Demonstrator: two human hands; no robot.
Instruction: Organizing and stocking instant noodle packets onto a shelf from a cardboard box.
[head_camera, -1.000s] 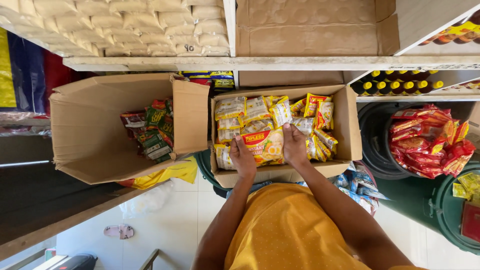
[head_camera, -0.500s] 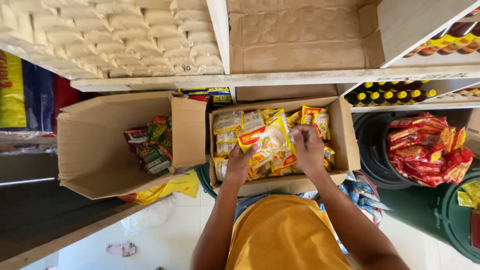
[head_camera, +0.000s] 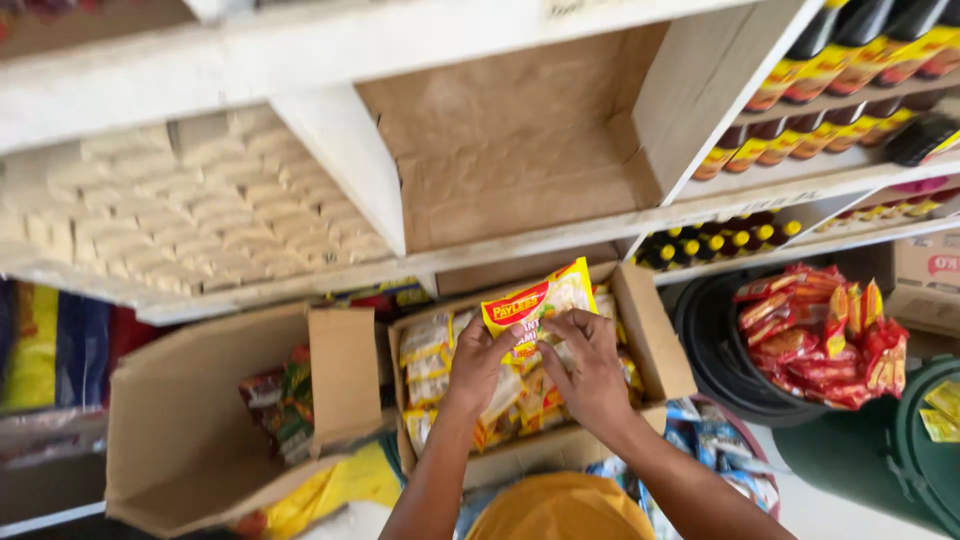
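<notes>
- yellow noodle packet (head_camera: 537, 303) sits at centre frame, lifted just above the open cardboard box (head_camera: 650, 335) of matching packets; held upright and face-out, probably so it clears the box rim.
- left hand (head_camera: 478, 362) grips the packet's lower left edge; fingers curled together, thumb pressed on the front.
- right hand (head_camera: 590, 365) clamps the lower right edge; fingertips (head_camera: 556, 325) pinched on the wrapper, not spread.
- empty shelf bay (head_camera: 520, 150) lies directly above, upper centre, lined with brown card.
- second cardboard box (head_camera: 190, 430), lower left, tipped on its side with darker packets inside.
- black tub (head_camera: 705, 345) of red packets at right; bottles (head_camera: 800, 80) with yellow labels upper right.
</notes>
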